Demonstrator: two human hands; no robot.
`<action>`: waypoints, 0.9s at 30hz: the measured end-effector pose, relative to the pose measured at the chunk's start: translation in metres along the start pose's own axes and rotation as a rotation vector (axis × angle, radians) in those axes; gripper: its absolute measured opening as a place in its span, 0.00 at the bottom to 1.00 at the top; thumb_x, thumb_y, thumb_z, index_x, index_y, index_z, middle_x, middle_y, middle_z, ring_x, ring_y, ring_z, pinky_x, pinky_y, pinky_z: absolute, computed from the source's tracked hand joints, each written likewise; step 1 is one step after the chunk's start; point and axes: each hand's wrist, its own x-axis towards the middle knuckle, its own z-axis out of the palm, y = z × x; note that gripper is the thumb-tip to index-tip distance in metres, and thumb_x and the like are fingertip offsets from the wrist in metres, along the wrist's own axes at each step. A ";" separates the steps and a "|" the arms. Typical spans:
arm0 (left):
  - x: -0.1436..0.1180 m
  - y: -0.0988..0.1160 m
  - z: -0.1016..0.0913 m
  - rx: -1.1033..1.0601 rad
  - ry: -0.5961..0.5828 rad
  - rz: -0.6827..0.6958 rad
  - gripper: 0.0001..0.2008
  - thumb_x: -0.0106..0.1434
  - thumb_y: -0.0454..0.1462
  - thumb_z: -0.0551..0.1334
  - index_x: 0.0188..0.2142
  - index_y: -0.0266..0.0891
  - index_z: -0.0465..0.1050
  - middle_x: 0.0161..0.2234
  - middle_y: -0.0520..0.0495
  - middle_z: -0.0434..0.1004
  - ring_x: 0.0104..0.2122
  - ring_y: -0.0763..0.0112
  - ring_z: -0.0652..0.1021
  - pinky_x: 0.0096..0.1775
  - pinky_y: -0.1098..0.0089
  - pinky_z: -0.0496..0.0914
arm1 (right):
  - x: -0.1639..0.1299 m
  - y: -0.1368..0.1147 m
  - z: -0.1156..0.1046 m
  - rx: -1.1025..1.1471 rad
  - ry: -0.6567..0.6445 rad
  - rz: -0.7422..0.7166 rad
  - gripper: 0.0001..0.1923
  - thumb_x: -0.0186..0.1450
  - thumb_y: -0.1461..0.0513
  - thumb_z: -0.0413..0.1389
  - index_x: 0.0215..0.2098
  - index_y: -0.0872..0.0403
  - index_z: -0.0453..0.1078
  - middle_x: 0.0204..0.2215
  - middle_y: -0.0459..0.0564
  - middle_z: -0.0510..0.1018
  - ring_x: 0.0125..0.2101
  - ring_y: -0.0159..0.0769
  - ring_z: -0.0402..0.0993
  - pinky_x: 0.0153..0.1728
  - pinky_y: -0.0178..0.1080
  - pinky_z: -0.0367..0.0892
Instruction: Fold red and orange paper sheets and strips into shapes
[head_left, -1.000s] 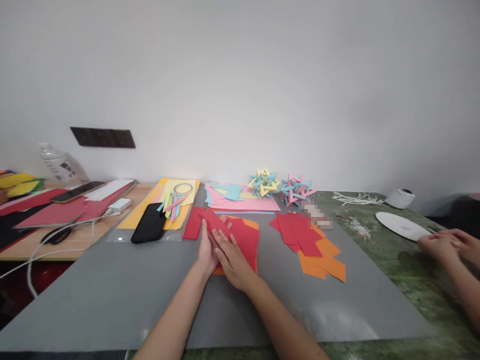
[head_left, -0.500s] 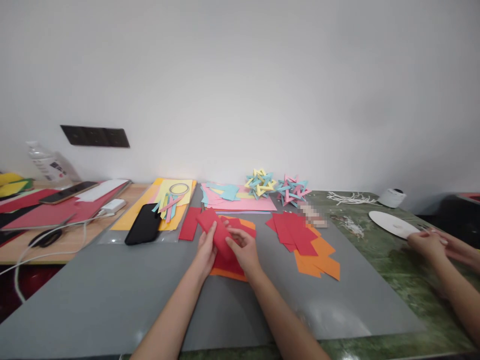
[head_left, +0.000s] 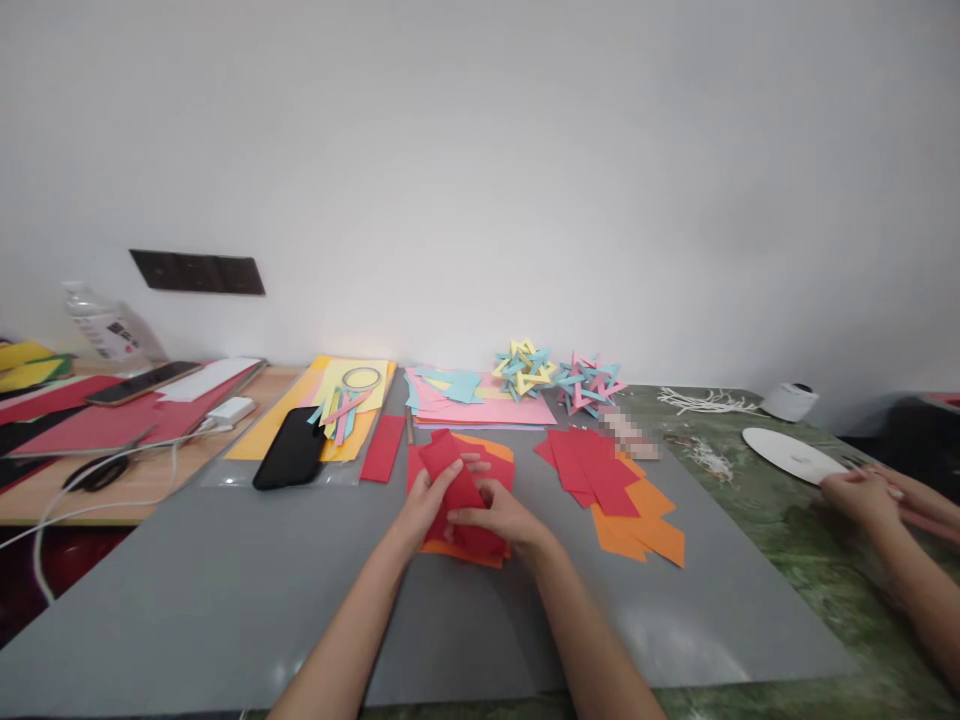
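Both hands, left hand (head_left: 426, 503) and right hand (head_left: 501, 515), grip one red paper piece (head_left: 455, 478). It looks barely folded. A stack of red and orange pieces (head_left: 616, 490) lies unfolded on the table (head_left: 225, 600).

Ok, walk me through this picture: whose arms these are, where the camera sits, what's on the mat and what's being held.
There is no machine here. The camera sits on a person's head and looks forward and down, so the two bare arms coming up from the bottom are that person's own. The left hand and the right hand together hold a red paper piece above a pile of red and orange paper on a grey mat. More cut paper lies to the right, a black phone to the left, and folded paper stars by the wall. The hands at the right edge belong to another person.
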 end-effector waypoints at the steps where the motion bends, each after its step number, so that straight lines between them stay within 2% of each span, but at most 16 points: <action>1: -0.002 0.002 0.000 -0.028 -0.021 0.017 0.20 0.52 0.41 0.60 0.45 0.35 0.67 0.41 0.39 0.74 0.38 0.61 0.75 0.39 0.65 0.68 | -0.001 0.000 0.001 0.010 -0.054 0.031 0.16 0.48 0.57 0.60 0.30 0.61 0.69 0.24 0.50 0.76 0.25 0.33 0.72 0.33 0.40 0.66; 3: -0.004 0.005 -0.002 -0.115 -0.059 0.035 0.18 0.52 0.38 0.60 0.44 0.37 0.66 0.40 0.41 0.74 0.38 0.62 0.74 0.40 0.66 0.67 | -0.002 0.002 0.002 0.052 -0.167 0.095 0.17 0.49 0.58 0.60 0.33 0.61 0.68 0.26 0.52 0.76 0.24 0.33 0.72 0.31 0.40 0.66; 6: -0.006 0.005 -0.004 -0.268 -0.092 -0.005 0.16 0.52 0.36 0.60 0.42 0.39 0.66 0.33 0.47 0.75 0.35 0.65 0.75 0.37 0.67 0.68 | -0.003 0.005 0.004 0.104 -0.280 0.156 0.18 0.49 0.58 0.60 0.35 0.61 0.67 0.25 0.52 0.76 0.21 0.33 0.72 0.29 0.40 0.66; 9: -0.006 0.004 -0.005 -0.318 -0.048 -0.030 0.14 0.50 0.36 0.62 0.39 0.38 0.67 0.26 0.50 0.73 0.28 0.69 0.75 0.33 0.69 0.69 | -0.003 0.006 0.007 0.118 -0.257 0.149 0.18 0.48 0.59 0.61 0.34 0.61 0.67 0.24 0.51 0.75 0.22 0.34 0.72 0.28 0.40 0.66; 15: -0.003 0.007 -0.002 -0.222 0.068 0.000 0.14 0.49 0.37 0.62 0.37 0.38 0.67 0.26 0.51 0.72 0.27 0.72 0.75 0.32 0.72 0.69 | 0.001 0.006 0.012 0.038 -0.061 0.127 0.19 0.45 0.59 0.63 0.32 0.60 0.67 0.19 0.47 0.73 0.19 0.32 0.70 0.23 0.37 0.66; 18: -0.001 0.010 -0.001 -0.270 0.060 -0.032 0.09 0.52 0.39 0.59 0.31 0.36 0.68 0.28 0.49 0.73 0.28 0.70 0.75 0.32 0.70 0.69 | 0.001 0.004 0.015 0.025 -0.055 0.117 0.19 0.46 0.57 0.62 0.32 0.61 0.68 0.20 0.48 0.74 0.21 0.33 0.71 0.27 0.38 0.67; 20: -0.001 0.012 0.000 -0.323 0.028 -0.046 0.09 0.54 0.41 0.57 0.29 0.35 0.68 0.28 0.48 0.73 0.27 0.69 0.75 0.33 0.68 0.69 | 0.000 0.002 0.017 0.027 -0.051 0.104 0.19 0.45 0.57 0.62 0.32 0.61 0.69 0.22 0.49 0.75 0.24 0.33 0.72 0.30 0.39 0.66; 22: -0.002 0.014 0.000 -0.369 -0.005 -0.054 0.10 0.55 0.41 0.55 0.30 0.35 0.68 0.25 0.49 0.72 0.25 0.71 0.74 0.34 0.68 0.69 | -0.001 0.001 0.018 0.062 -0.087 0.113 0.19 0.46 0.56 0.62 0.32 0.61 0.69 0.24 0.49 0.75 0.25 0.34 0.72 0.32 0.39 0.66; 25: -0.003 0.015 0.001 -0.395 -0.075 -0.039 0.10 0.57 0.39 0.53 0.30 0.36 0.68 0.18 0.54 0.66 0.19 0.76 0.70 0.35 0.67 0.69 | -0.003 0.001 0.018 0.107 -0.238 0.196 0.19 0.46 0.57 0.62 0.32 0.61 0.68 0.22 0.49 0.75 0.21 0.33 0.71 0.28 0.39 0.67; 27: -0.003 0.016 0.002 -0.406 -0.118 -0.024 0.08 0.57 0.37 0.53 0.29 0.36 0.68 0.15 0.57 0.61 0.16 0.79 0.67 0.36 0.66 0.69 | -0.004 0.002 0.018 0.094 -0.276 0.221 0.18 0.45 0.59 0.62 0.30 0.62 0.68 0.20 0.48 0.74 0.19 0.31 0.70 0.25 0.37 0.67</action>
